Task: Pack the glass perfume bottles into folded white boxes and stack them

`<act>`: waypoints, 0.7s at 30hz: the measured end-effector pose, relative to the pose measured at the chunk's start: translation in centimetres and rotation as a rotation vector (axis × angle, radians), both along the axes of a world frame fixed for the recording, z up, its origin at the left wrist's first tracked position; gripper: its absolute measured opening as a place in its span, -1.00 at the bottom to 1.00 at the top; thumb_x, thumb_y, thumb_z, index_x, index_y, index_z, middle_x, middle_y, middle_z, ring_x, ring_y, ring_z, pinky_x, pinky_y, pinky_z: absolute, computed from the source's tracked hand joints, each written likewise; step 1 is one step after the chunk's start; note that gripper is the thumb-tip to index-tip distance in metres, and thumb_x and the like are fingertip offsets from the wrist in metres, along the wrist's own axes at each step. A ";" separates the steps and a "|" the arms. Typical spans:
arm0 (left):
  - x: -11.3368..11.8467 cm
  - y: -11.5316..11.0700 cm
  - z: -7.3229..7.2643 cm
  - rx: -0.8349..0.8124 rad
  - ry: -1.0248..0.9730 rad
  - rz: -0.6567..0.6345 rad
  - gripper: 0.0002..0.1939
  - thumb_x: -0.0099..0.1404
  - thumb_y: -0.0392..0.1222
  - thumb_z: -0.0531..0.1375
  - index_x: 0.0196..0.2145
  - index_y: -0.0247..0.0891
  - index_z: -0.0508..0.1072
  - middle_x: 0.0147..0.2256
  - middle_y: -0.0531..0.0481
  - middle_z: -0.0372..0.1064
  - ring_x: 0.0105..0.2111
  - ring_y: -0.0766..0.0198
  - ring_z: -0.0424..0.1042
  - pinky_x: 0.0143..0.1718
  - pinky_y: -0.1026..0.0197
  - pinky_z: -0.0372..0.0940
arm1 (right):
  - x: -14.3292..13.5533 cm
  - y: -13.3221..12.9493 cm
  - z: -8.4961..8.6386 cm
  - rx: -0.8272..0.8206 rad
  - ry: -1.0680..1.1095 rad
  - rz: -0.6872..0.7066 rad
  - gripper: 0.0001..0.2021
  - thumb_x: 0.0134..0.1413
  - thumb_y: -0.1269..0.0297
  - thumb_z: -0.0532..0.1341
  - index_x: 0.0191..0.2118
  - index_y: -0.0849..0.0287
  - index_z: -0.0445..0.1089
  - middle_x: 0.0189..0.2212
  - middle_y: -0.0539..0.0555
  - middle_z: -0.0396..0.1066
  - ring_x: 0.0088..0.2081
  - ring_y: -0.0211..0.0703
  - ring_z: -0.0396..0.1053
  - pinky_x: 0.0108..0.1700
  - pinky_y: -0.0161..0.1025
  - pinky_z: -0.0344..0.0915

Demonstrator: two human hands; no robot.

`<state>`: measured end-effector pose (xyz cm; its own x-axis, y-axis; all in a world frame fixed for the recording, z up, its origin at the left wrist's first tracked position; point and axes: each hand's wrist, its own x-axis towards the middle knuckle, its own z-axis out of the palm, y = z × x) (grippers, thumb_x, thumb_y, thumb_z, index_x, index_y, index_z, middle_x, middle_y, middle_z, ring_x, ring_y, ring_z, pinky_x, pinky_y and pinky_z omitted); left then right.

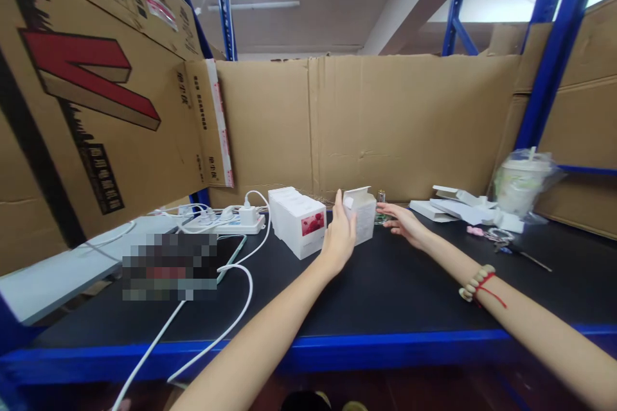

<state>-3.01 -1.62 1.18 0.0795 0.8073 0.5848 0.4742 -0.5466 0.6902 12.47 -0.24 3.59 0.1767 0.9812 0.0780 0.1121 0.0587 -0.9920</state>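
A white box with its top flap raised stands on the black tabletop, and my left hand grips its left side. My right hand is just right of this box, fingers apart and pointing left, close to a small glass bottle with a gold-coloured top behind the fingertips. Whether the fingers touch the bottle or the box is hard to tell. Left of my left hand sits a row of white boxes, the front one printed with a red picture.
A power strip with white cables and a pixelated device lie at the left. Flat white cartons, keys and a bagged drink cup are at the right. Cardboard walls enclose the back.
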 end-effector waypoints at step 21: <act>0.6 0.1 -0.9 0.821 0.811 -0.162 -0.76 0.22 -0.36 -0.11 -0.29 -0.30 0.33 -0.26 -0.10 0.30 -0.31 0.30 0.31 -0.25 0.23 0.15 | 11.8 4.1 -1.5 0.392 -0.929 -0.680 -0.91 -0.34 0.40 0.15 -0.66 0.12 0.38 -0.50 0.11 0.32 -0.40 0.01 0.31 -0.43 -0.11 0.17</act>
<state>-2.42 -1.54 0.33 0.7375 0.1559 0.6571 0.4981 -0.7827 -0.3732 24.23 3.85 2.11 0.3655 0.5915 0.7187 0.8950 -0.0111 -0.4460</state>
